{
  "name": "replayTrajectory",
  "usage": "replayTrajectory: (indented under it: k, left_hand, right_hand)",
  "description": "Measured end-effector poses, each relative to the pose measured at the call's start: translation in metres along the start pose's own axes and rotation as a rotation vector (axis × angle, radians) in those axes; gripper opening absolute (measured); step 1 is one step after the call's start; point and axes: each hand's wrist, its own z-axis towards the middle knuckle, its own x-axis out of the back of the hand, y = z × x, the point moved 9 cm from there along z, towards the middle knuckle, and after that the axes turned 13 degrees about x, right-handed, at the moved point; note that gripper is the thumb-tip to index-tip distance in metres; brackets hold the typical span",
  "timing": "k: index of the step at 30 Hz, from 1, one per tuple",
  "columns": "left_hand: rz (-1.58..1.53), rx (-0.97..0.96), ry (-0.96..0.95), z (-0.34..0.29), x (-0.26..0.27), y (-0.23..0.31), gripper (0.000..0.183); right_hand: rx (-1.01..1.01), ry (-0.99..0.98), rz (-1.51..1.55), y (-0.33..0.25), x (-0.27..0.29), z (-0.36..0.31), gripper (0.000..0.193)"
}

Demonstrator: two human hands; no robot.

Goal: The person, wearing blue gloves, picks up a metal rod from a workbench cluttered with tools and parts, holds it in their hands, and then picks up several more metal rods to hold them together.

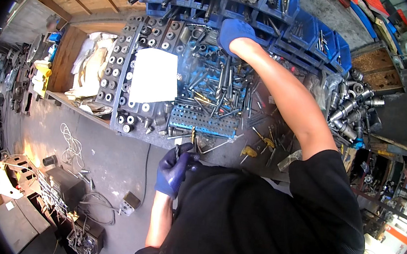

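My left hand (171, 171), in a blue-purple glove, is held at the bench's front edge, close to my body. Its fingers are closed round a small dark piece that I cannot make out. My right arm stretches across the bench, and my right hand (235, 34), in a blue glove, is at the lower row of blue bins (299, 31). Its fingers are mostly hidden, so any hold does not show. Below it, drill bits and cutters (223, 86) lie heaped over a blue tray. A blue perforated rack (204, 122) lies nearer to me.
A white sheet of paper (155, 76) covers part of the rows of round collets (114, 71). Metal tool holders (351, 111) are piled at the right. Yellow-handled tools (249, 152) lie near the front edge. On the floor, a coiled cord (73, 148) and a metal block (129, 204) lie at the left.
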Motion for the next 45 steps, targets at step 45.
replayTrajectory:
  k: [45]
  left_hand:
    - [0.330, 0.130, -0.279, 0.004, -0.135, -0.019, 0.031]
  right_hand:
    - [-0.695, 0.051, 0.264, 0.187, -0.106, -0.289, 0.037]
